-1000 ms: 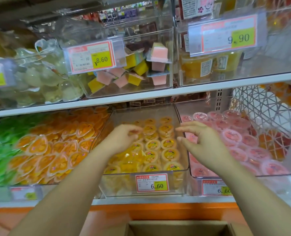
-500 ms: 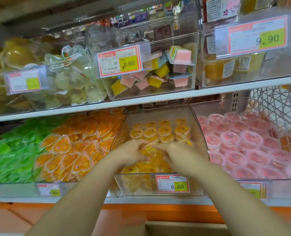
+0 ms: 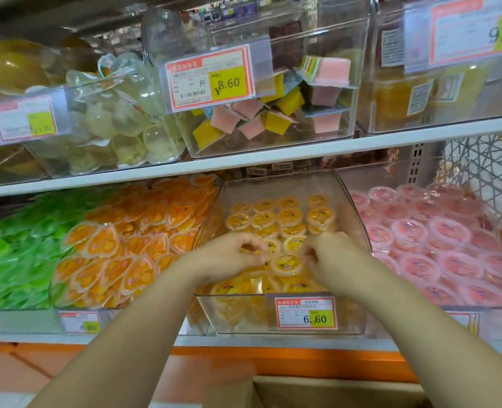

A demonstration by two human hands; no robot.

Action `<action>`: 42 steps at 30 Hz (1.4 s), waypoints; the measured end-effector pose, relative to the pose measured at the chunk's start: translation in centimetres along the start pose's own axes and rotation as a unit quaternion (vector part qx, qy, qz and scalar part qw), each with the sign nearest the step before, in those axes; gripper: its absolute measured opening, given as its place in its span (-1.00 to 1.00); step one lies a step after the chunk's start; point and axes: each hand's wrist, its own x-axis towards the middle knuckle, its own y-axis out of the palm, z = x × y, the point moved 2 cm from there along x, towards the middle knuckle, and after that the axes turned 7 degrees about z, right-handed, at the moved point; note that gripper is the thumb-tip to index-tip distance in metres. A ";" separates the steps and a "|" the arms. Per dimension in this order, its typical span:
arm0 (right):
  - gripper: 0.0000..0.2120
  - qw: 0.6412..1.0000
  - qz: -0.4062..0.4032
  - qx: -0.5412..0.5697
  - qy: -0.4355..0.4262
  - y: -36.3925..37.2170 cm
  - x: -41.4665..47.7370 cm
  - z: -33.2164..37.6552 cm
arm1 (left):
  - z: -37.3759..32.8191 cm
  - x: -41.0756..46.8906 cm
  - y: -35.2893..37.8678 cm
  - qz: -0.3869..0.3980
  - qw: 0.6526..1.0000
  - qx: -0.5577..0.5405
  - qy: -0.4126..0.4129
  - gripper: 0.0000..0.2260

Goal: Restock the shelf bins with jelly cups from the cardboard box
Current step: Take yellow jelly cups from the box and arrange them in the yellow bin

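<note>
Hands, left [image 3: 229, 256] and right [image 3: 332, 256], amid yellow jelly cups [image 3: 288, 217]

bright even light, glare on clear bin fronts [image 3: 276, 113], soft blur, wide-angle bending at edges

In the clear plastic bin [image 3: 273, 187] at the front edge of the white lower shelf [image 3: 243, 341], round yellow jelly cups [image 3: 288, 219] are showing printed fruit lids. Round pink jelly cups [image 3: 438, 245] are glowing toward the right edge, with orange heart-shaped jelly cups [image 3: 120, 245] and green jelly cups [image 3: 11, 254] toward the left. A white price tag [image 3: 305, 313] is showing a red border and yellow patch.
</note>
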 end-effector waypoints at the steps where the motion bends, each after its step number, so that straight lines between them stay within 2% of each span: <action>1: -0.84 1.000 -0.001 0.007 0.003 0.1 0.0 0.0 | 0.0 -0.1 0.0 -0.005 1.000 -0.010 -0.001 -0.87; 2: -0.83 1.000 0.004 0.012 0.007 0.2 0.0 0.1 | 0.0 0.0 0.0 -0.011 1.000 -0.014 -0.002 -0.87; 6: -0.55 0.998 0.051 0.021 0.013 0.4 0.7 0.6 | -0.3 0.0 -0.1 -0.011 1.000 0.006 0.008 -0.91; 10: -0.45 0.989 0.136 0.058 -0.010 -0.2 1.9 1.8 | -0.1 0.1 -0.3 -0.003 1.000 0.019 0.022 -0.79; 12: -0.49 0.986 0.152 0.073 0.002 -0.5 2.1 1.9 | 0.1 0.1 -0.3 -0.010 0.999 0.012 0.032 -0.81; 15: -0.79 0.983 0.140 0.118 0.007 -1.2 2.2 1.6 | 0.0 -0.4 -0.2 -0.069 0.993 0.084 0.043 -0.89; 17: -0.92 0.979 0.115 0.169 0.018 -1.7 2.1 1.3 | -0.2 -0.9 -0.1 -0.125 0.977 0.164 0.057 -0.90; 21: -0.80 0.961 0.019 0.270 0.045 -2.2 2.4 0.8 | 0.3 -2.1 0.0 -0.251 0.896 0.344 0.123 -0.93; 23: -0.80 0.940 -0.008 0.335 0.062 -1.9 2.6 1.0 | 1.1 -2.5 -0.1 -0.273 0.872 0.379 0.149 -0.90; 25: -0.82 0.926 0.001 0.371 0.073 -1.2 3.1 1.3 | 2.3 -2.7 -0.3 -0.276 0.865 0.386 0.163 -0.85; 27: -0.83 0.920 0.018 0.382 0.083 -0.3 3.6 1.7 | 2.9 -3.2 -0.6 -0.242 0.873 0.398 0.143 -0.82; 29: -0.82 0.919 0.038 0.382 0.094 0.5 4.2 2.1 | 2.7 -4.2 -0.9 -0.209 0.885 0.403 0.105 -0.92; 32: -0.81 0.921 0.054 0.371 0.108 0.9 4.7 2.6 | 3.0 -4.7 -0.7 -0.168 0.896 0.408 0.051 -0.81; 35: -0.72 0.947 0.077 0.296 0.102 0.7 4.8 2.7 | 2.9 -4.8 -0.4 -0.168 0.908 0.382 0.042 -0.77; 37: -0.78 0.950 0.114 0.273 0.101 0.4 4.6 2.8 | 3.2 -4.8 -0.2 -0.181 0.914 0.360 0.043 -0.75; 39: -0.87 0.937 0.139 0.301 0.109 0.3 4.6 2.8 | 3.6 -4.8 0.2 -0.202 0.919 0.337 0.046 -0.74; 42: -0.88 0.902 0.105 0.401 0.123 0.2 5.3 2.7 | 4.0 -5.0 0.5 -0.212 0.924 0.316 0.047 -0.74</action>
